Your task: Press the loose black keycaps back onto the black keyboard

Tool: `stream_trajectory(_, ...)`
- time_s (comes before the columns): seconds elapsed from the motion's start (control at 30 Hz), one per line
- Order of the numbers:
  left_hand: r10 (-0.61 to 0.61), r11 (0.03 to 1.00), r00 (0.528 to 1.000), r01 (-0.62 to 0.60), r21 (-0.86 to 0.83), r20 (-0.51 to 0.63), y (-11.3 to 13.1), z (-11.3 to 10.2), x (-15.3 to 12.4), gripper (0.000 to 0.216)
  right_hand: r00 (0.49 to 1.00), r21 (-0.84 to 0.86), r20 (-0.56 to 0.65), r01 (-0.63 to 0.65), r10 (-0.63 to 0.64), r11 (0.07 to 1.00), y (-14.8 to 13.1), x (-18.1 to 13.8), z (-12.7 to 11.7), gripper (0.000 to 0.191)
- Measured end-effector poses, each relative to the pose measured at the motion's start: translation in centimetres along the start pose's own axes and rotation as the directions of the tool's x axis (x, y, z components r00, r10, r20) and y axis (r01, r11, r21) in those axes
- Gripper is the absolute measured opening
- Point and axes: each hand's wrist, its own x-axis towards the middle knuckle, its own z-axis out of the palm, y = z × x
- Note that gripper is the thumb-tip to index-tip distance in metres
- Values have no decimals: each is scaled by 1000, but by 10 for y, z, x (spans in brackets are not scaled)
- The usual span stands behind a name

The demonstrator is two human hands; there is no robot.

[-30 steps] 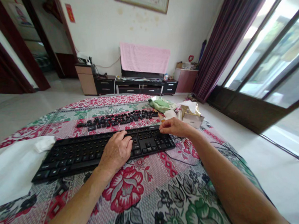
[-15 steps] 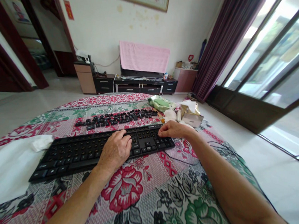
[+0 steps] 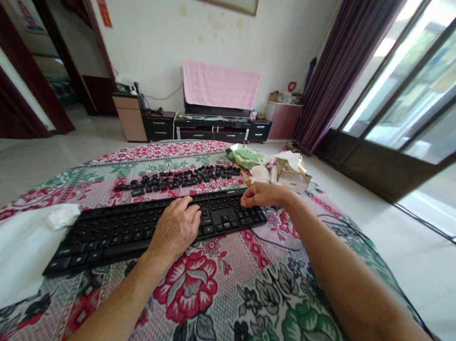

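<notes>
A black computer keyboard (image 3: 116,233) lies across the table, with many key positions bare and caps left along the front rows and at the right end. My left hand (image 3: 178,222) rests on its middle, palm down, fingers stretched over the keys. Over the number pad at the right end, my right hand (image 3: 263,194) has its fingertips pinched together; whatever is between them is hidden. Beyond the keyboard, loose black keycaps (image 3: 174,180) are strewn in a long band.
A flowered tablecloth (image 3: 205,305) covers the table. White cloth (image 3: 13,255) lies at the left. Behind my right hand are a green packet (image 3: 246,156), crumpled white tissue (image 3: 259,174) and an opened box (image 3: 292,179). A black cable (image 3: 343,224) runs off to the right.
Almost nothing differs. Both hands stay in place on the keyboard, with only a very slight shift of the whole view.
</notes>
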Motion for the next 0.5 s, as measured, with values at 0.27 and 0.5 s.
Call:
stream_trajectory(0.27, -11, 1000, 1000, 11, -2, 5, 1, -1, 0, 31, 999, 79, -9, -39, 40, 996, 10, 1, 2, 22)
stream_trajectory(0.5, -13, 1000, 1000, 13, -7, -4, 3, -2, 0, 31, 998, 51, -48, 38, -35, 998, 16, 3, 6, 12)
